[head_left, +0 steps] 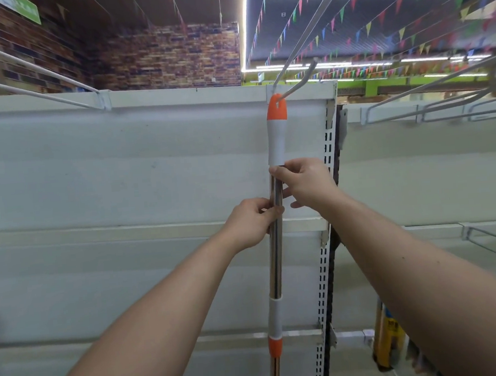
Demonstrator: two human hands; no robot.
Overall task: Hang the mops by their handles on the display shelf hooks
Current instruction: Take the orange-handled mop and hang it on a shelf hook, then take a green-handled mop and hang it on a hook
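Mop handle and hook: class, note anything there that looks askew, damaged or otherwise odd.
Nothing stands out. The orange cap sits on the hook, the mop handle hangs nearly straight, gripped by the left hand and right hand.

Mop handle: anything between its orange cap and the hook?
Nothing visible. The orange cap of the mop handle meets the hook at the top of the shelf; the left hand and right hand grip it lower down.

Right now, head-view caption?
Left hand and right hand hold the mop handle, its orange cap threaded on the shelf hook.
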